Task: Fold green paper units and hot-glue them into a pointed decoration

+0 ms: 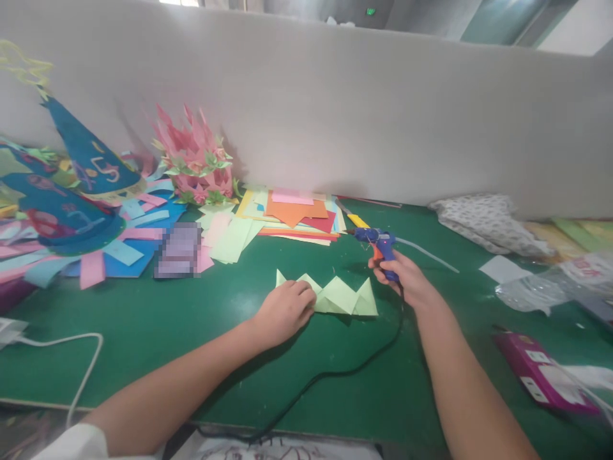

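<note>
Head view: left hand (pixel 286 310) curls palm-down over green paper (pixel 339 296), grip unclear; right hand (pixel 407 278) clamps glue gun (pixel 383 241).

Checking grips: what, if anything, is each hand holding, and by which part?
Right hand: blue glue gun, by its handle. Left hand: over green paper, left half; grip unclear.

Table (pixel 220 364): green top.
Coloured sheets (pixel 292 211): stacked, upper centre.
Pink crown (pixel 196 150): upper left.
White cable (pixel 57 337): lower left.
Magenta box (pixel 522 359): lower right.
</note>
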Demonstrator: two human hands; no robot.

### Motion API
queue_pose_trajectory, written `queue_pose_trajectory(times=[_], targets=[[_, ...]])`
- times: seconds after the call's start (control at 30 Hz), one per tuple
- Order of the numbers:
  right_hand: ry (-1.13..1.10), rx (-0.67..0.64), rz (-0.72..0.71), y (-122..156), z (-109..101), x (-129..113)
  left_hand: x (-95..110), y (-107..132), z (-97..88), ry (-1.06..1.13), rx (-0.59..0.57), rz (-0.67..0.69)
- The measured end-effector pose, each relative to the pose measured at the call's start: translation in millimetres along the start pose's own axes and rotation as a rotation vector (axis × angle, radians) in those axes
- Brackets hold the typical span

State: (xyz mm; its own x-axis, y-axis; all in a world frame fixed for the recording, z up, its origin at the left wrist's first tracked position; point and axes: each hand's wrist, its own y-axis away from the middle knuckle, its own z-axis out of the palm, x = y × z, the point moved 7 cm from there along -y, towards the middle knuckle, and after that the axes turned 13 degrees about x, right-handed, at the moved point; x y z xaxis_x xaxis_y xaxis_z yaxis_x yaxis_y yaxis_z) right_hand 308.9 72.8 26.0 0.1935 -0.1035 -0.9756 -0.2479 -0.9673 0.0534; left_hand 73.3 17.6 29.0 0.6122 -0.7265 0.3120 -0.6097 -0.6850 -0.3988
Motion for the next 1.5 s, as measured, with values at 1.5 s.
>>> queue_pose_trajectory(times=[1.5], targets=[[0.606, -0.456, -0.09, 41.8, 20.8, -26.1, -9.8, -0.9, 2.0, 0.062, 0.018, -0.14]])
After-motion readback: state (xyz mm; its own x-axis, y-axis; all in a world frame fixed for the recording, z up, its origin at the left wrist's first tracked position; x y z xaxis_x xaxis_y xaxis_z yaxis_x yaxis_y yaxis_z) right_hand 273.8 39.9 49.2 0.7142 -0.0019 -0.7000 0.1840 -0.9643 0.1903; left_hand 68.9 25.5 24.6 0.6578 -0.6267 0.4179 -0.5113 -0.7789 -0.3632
